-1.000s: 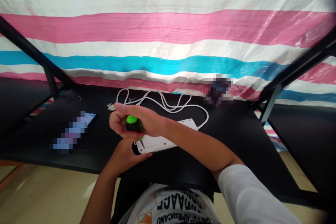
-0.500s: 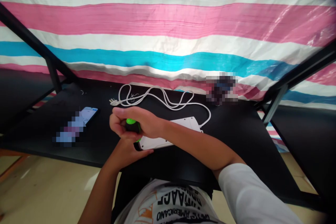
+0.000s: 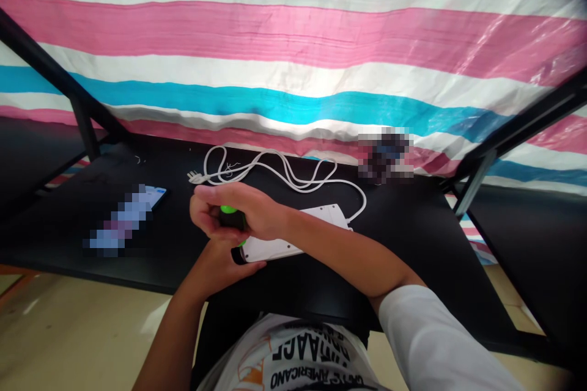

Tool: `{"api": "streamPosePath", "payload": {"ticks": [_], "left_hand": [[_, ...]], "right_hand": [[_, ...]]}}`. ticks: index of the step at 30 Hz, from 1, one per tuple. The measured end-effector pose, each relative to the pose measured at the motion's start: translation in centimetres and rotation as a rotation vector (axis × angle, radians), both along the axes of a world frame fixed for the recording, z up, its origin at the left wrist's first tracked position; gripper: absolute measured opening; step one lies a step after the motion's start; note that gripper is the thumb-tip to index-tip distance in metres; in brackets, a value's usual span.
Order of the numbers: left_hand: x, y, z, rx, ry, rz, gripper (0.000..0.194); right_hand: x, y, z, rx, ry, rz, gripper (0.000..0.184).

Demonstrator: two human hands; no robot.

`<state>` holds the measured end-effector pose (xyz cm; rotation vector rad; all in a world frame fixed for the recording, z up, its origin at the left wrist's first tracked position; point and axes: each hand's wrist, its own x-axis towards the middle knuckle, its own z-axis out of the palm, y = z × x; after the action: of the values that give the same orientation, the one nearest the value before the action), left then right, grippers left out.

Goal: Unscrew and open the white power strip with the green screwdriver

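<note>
My right hand (image 3: 250, 211) is wrapped round the black and green handle of a screwdriver (image 3: 233, 219), held over the left end of a white power strip (image 3: 270, 249). The tip of the tool is hidden beneath the hand. The strip lies on the black table with small dark screw spots showing on its upper face. My left hand (image 3: 224, 266) grips the strip's left end, its thumb along the near edge; the other fingers are mostly covered by my right hand. A white cord (image 3: 293, 186) leaves the strip's right end and loops behind it to a plug (image 3: 197, 178).
On the left of the black table (image 3: 413, 244) lies a phone (image 3: 155, 195), partly blurred out. A dark pixelated object (image 3: 387, 153) stands at the back right. Behind the table hangs a striped plastic sheet (image 3: 275, 30), with black frame bars (image 3: 513, 128) at both sides.
The whole view has shifted slightly. Both hands keep their places on the screwdriver and the power strip, with no clear movement between them.
</note>
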<state>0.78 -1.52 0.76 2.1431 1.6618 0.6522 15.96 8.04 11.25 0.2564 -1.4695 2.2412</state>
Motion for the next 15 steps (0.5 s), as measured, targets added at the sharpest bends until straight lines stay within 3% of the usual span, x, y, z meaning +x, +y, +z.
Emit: {"api": "streamPosePath", "payload": {"ticks": [7, 15], "left_hand": [[0.0, 0.0, -0.1, -0.01, -0.008, 0.032, 0.064], [-0.3, -0.2, -0.4, -0.071, 0.079, 0.051, 0.053]], "right_hand": [[1.0, 0.0, 1.0, 0.05, -0.031, -0.034, 0.059], [0.0, -0.4, 0.3, 0.039, 0.031, 0.042, 0.055]]}}
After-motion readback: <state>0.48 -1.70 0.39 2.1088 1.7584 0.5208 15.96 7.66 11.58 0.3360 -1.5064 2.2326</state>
